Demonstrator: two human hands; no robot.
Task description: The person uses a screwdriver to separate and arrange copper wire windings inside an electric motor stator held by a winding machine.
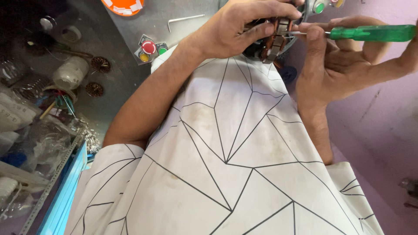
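Observation:
My left hand (pixel 241 28) grips a round motor stator (pixel 274 41) with copper-brown windings, held just above my chest at the top of the view. My right hand (pixel 348 56) holds a screwdriver with a green translucent handle (pixel 374 33). Its thin metal shaft (pixel 296 32) points left, and the tip touches the windings beside my left thumb. My white shirt with black line pattern (pixel 235 152) fills the middle and hides whatever lies below the hands.
A grey surface at top left holds a bent hex key (pixel 185 19), a small switch box with red, yellow and green buttons (pixel 150 48), an orange-and-white round object (pixel 123 6) and two small copper coils (pixel 100 64). Cluttered shelves with bags and tape rolls (pixel 69 72) stand at left.

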